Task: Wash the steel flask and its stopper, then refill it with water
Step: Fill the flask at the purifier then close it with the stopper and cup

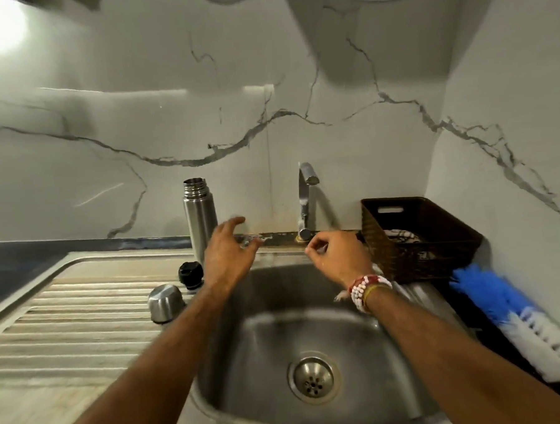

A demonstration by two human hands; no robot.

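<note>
Left hand (pixel 228 250) spreads wide beside the uncapped steel flask (pixel 201 216) at the sink's (pixel 272 342) eleven o'clock. Right hand (pixel 336 256) curls empty; basket (pixel 435 233) at two o'clock holds cloth (pixel 401 234).

Dim, top-left glare, wide-angle edge distortion

Nothing legible: no lettering, brand or number on steel flask (pixel 200 216), stopper (pixel 191 275), steel cap (pixel 165 302) or woven basket (pixel 435 233).

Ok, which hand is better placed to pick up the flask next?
Left. The left hand is open, fingers spread, right beside the upright flask; the right hand is curled low by the tap, farther from the flask.
</note>
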